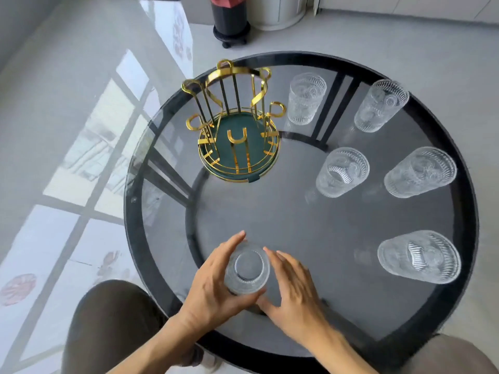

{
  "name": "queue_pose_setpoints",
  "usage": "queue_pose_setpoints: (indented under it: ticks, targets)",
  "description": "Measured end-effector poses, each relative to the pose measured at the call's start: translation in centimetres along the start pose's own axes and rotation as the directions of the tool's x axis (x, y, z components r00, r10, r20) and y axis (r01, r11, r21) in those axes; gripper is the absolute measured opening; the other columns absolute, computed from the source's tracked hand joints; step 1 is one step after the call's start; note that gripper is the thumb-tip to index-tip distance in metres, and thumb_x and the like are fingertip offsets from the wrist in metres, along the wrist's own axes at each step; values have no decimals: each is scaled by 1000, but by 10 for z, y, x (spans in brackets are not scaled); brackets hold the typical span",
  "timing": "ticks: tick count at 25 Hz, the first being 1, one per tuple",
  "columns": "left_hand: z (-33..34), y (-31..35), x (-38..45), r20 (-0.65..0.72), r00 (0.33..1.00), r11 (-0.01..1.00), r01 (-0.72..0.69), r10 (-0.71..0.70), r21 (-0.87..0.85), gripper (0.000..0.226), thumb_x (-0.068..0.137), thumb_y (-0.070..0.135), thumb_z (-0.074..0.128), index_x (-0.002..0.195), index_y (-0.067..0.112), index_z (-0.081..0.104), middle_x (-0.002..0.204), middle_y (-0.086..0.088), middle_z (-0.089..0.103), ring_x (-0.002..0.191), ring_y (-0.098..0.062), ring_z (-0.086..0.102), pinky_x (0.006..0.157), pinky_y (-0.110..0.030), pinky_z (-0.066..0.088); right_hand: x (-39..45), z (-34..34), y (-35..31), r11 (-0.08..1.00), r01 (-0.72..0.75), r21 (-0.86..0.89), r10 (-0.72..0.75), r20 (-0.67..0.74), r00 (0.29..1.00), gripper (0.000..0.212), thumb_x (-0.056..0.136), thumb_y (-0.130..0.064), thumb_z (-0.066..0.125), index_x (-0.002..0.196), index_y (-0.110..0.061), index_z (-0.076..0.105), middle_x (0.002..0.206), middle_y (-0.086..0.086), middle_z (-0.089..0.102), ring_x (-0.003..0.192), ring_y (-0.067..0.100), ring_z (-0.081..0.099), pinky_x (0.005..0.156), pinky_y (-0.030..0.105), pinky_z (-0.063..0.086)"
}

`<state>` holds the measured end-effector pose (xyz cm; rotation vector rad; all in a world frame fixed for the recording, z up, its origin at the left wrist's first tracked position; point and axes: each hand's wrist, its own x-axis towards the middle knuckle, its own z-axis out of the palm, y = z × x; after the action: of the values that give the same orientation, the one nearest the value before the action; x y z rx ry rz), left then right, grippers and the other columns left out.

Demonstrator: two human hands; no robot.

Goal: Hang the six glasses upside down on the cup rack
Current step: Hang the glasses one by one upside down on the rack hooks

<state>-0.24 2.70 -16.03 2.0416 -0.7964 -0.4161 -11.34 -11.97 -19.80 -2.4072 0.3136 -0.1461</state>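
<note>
Both our hands cupped one inverted glass (pixel 247 268), left hand (pixel 213 287) fingers clamped, right hand (pixel 293 286) fingers apart; it should lower squarely over a cup rack (pixel 237 122) prong.

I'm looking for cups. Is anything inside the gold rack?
No glasses: the gold rack holds only its own prongs above a bare green tray. Nothing is hidden inside.

Open tabletop (pixel 270 206) before rack (pixel 237 125)
</note>
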Motion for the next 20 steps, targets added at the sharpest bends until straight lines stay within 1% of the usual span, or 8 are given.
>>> queue_pose_setpoints:
  ticks: [2, 4, 7, 9, 12, 14, 18, 20]
  targets:
    - [13, -18, -6, -88, 996, 996, -24, 17, -84, 101, 61, 45, 89, 146, 38, 36, 133, 14, 61, 122, -7, 59, 102, -20, 43, -16, 28, 10, 995, 67, -71, -77, -141, 987, 75, 88, -52, 54, 147, -13, 28, 147, 3, 38, 138, 19, 32, 113, 35, 23]
    - [24, -37, -5, -163, 984, 985, -93, 69, -145, 101, 61, 41, 91, 145, 33, 37, 132, 13, 61, 122, -12, 60, 102, -23, 44, -18, 47, 17, 986, 95, -140, -126, -227, 966, 78, 90, -54, 47, 150, -13, 20, 150, 4, 31, 142, 17, 24, 116, 34, 17]
    - [34, -50, -2, -170, 977, 968, -161, 129, -194, 95, 61, 34, 93, 141, 27, 43, 129, 11, 62, 122, -16, 61, 100, -31, 47, -22, 51, 16, 958, 93, -271, -158, -230, 960, 82, 89, -55, 47, 150, -11, 14, 147, 11, 38, 139, 22, 27, 115, 34, 17]
    - [38, -53, -3, -155, 983, 979, -120, 95, -167, 86, 61, 38, 92, 134, 35, 46, 126, 19, 63, 121, -6, 60, 99, -31, 48, -24, 48, 13, 953, 50, -298, -111, -190, 975, 84, 85, -57, 49, 149, -13, 15, 146, 13, 44, 136, 26, 35, 115, 35, 20]
    - [35, -48, -9, -165, 984, 989, -88, 68, -117, 78, 58, 46, 88, 124, 49, 47, 121, 34, 60, 116, 12, 56, 94, -16, 44, -26, 42, 6, 969, -18, -246, -30, -191, 981, 90, 81, -67, 44, 151, -24, 7, 150, 5, 40, 139, 22, 32, 112, 19, 8]
    - [35, -44, -12, -169, 984, 991, -72, 52, -116, 72, 58, 45, 88, 120, 45, 51, 115, 32, 63, 112, 12, 57, 90, -14, 44, -25, 41, 8, 983, -16, -181, -17, -176, 984, 89, 79, -69, 44, 151, -32, 6, 153, -3, 34, 140, 16, 23, 106, 10, -3]
    - [34, -35, -24, -261, 965, 989, -50, 12, -140, 62, 55, 49, 86, 108, 39, 56, 102, 22, 68, 101, 8, 61, 82, -17, 46, -24, 34, 7, 994, -7, -111, -15, -198, 980, 80, 72, -68, 54, 142, -41, 28, 145, -18, 35, 137, 8, 25, 105, 12, 11]
    - [36, -30, -28, -320, 947, 987, -24, -28, -157, 56, 54, 57, 83, 99, 42, 53, 95, 26, 66, 94, 10, 60, 75, -10, 43, -23, 32, 11, 994, 38, -104, -58, -195, 979, 70, 68, -64, 58, 131, -37, 48, 138, -26, 36, 137, 4, 29, 101, 6, 6]
